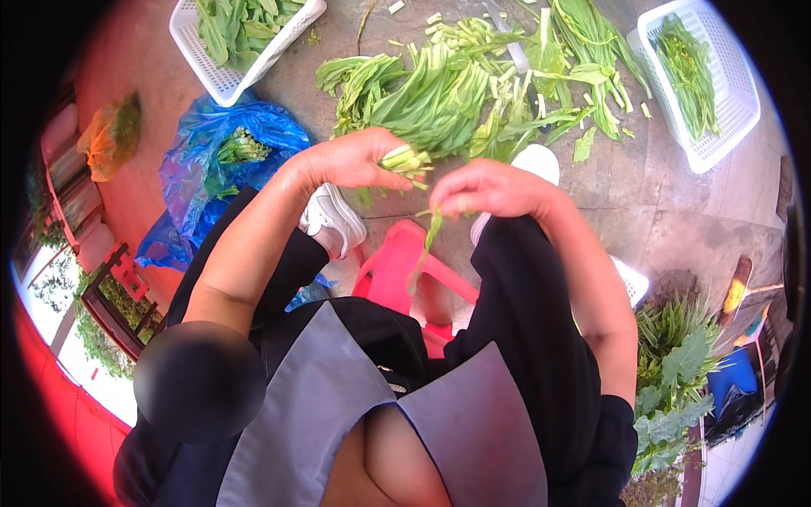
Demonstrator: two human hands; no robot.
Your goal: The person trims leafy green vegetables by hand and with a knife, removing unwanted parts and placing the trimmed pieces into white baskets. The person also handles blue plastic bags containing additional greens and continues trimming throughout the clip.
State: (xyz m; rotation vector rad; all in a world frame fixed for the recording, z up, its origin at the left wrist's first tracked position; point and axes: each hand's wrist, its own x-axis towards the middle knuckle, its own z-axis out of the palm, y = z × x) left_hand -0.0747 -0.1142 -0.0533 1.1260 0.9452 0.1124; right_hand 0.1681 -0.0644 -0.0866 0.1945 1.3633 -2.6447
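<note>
My left hand (362,158) is closed around a small bunch of leafy green stems (405,161), their pale cut ends pointing right. Close beside it, my right hand (491,188) pinches a thin, limp green strip (433,233) between thumb and fingers. The strip hangs down over a red plastic stool (399,253) between my knees. Beyond both hands, a heap of leafy greens (437,104) lies on the floor, stems mostly toward the upper right. A knife (514,54) rests among the greens, its handle partly covered by leaves.
A white plastic basket (222,89) at upper left holds broad leaves. Another white basket (735,120) at right holds thin greens. A blue plastic bag (190,152) with bunched stems stands by my left leg. An orange bag (111,136) lies farther left. Plants (671,380) stand at right.
</note>
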